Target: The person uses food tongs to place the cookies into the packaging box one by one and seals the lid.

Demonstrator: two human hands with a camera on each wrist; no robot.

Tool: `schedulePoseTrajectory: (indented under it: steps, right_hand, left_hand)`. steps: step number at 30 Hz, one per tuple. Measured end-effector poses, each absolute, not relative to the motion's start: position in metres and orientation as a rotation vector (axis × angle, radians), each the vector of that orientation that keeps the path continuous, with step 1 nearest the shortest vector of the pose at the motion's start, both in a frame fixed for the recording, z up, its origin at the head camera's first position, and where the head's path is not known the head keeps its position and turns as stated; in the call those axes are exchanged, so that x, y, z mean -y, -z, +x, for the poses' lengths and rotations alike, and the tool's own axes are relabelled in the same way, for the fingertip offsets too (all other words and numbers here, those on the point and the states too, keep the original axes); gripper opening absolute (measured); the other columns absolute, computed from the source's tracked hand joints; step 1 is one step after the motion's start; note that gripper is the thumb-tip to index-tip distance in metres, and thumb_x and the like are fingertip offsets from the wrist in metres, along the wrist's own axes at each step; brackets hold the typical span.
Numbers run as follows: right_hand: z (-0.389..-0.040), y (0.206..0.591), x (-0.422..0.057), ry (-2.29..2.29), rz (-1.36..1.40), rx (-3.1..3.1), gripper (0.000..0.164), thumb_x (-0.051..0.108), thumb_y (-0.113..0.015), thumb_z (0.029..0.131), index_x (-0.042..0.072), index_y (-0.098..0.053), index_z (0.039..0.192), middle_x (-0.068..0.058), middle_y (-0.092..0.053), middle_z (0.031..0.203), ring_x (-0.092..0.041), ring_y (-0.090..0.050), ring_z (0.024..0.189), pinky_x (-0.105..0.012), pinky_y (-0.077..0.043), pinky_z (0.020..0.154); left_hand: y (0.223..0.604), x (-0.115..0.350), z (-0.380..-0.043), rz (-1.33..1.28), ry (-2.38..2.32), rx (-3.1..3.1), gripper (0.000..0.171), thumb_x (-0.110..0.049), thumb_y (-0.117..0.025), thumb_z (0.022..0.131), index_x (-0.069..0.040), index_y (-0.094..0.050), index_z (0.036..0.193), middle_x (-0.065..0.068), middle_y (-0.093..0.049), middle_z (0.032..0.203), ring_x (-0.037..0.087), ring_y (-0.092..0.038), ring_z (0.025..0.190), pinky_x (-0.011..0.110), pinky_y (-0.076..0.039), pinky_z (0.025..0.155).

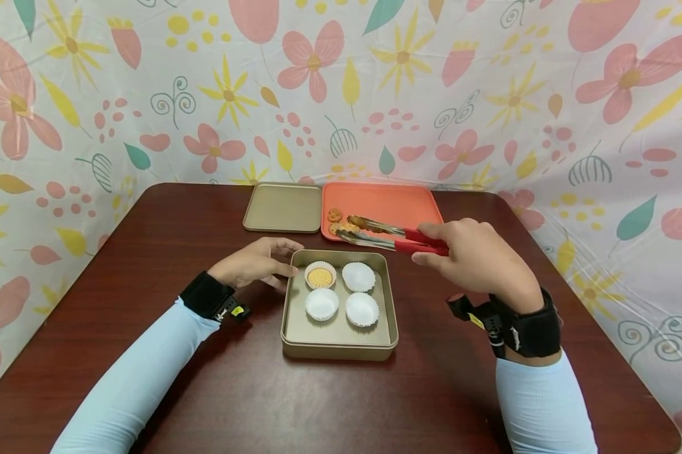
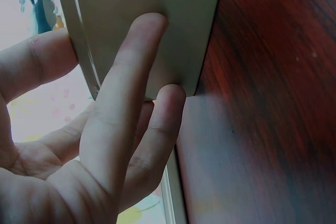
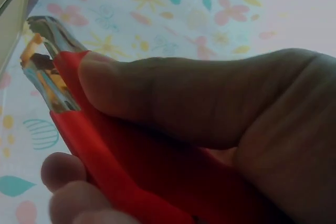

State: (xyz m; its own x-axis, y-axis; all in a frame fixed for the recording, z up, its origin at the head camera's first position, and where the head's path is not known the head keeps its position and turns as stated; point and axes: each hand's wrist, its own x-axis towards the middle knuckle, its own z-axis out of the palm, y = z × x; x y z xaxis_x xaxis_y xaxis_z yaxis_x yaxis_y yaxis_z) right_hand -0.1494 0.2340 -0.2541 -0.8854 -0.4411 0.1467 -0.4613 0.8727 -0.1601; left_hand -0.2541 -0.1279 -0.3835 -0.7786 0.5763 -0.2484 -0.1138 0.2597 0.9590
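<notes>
My right hand (image 1: 477, 258) grips metal tongs with red handles (image 1: 417, 241). The tongs' tips stand over the near left part of an orange tray (image 1: 389, 205), among several small cookies (image 1: 335, 215). Something orange-brown shows between the tips; whether they pinch it I cannot tell. A square gold tin (image 1: 335, 350) stands nearer, holding several white paper cups (image 1: 321, 304). One round yellow cookie (image 1: 320, 277) lies in the far left cup. At the tin's left side is my left hand (image 1: 256, 261), its extended fingertips (image 2: 149, 27) touching the outer wall.
A flat gold lid or tray (image 1: 284, 208) lies behind the tin, left of the orange tray. Everything stands on a dark brown table (image 1: 205, 391). A flower-patterned cloth (image 1: 341, 113) hangs behind and at both sides.
</notes>
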Motion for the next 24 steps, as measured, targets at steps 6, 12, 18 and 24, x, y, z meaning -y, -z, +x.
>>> schedulePoseTrajectory:
  steps: [6, 12, 18, 24]
  right_hand:
    - [-0.1466, 0.2538, -0.2342, -0.286, 0.75, 2.954, 0.021, 0.033, -0.073, 0.097, 0.018, -0.059, 0.096, 0.007, -0.047, 0.063, -0.014, -0.046, 0.064, -0.031, -0.039, 0.06]
    - [-0.1441, 0.2529, -0.2346, -0.269, 0.772, 2.974, 0.019, 0.031, -0.074, 0.096, 0.018, -0.061, 0.098, 0.009, -0.054, 0.067, -0.012, -0.049, 0.063, -0.032, -0.043, 0.061]
    - [-0.1406, 0.2525, -0.2346, -0.283, 0.82, 2.992, 0.02, 0.03, -0.076, 0.095, 0.017, -0.068, 0.108, 0.009, -0.058, 0.072, -0.011, -0.05, 0.062, -0.03, -0.045, 0.06]
    - [-0.1412, 0.2533, -0.2343, -0.291, 0.825, 3.025, 0.031, 0.028, -0.077, 0.094, 0.012, -0.072, 0.12, 0.005, -0.063, 0.078, -0.012, -0.051, 0.064, -0.029, -0.045, 0.059]
  left_hand:
    - [0.3848, 0.1281, -0.2543, 0.415, -1.567, -1.962, 0.064, 0.005, -0.067, 0.095, 0.004, -0.038, 0.152, 0.028, -0.037, 0.15, 0.039, -0.062, 0.113, 0.048, -0.063, 0.084]
    - [0.3853, 0.1277, -0.2549, 0.417, -1.565, -1.963, 0.063, 0.005, -0.067, 0.095, 0.003, -0.04, 0.151, 0.028, -0.039, 0.149, 0.039, -0.062, 0.113, 0.048, -0.063, 0.083]
    - [0.3839, 0.1282, -0.2553, 0.418, -1.559, -1.986, 0.061, 0.005, -0.068, 0.094, 0.001, -0.043, 0.149, 0.027, -0.04, 0.147, 0.039, -0.063, 0.112, 0.049, -0.063, 0.082]
    - [0.3841, 0.1282, -0.2556, 0.411, -1.557, -1.991, 0.059, 0.005, -0.067, 0.095, 0.001, -0.044, 0.149, 0.026, -0.042, 0.146, 0.039, -0.064, 0.11, 0.049, -0.063, 0.081]
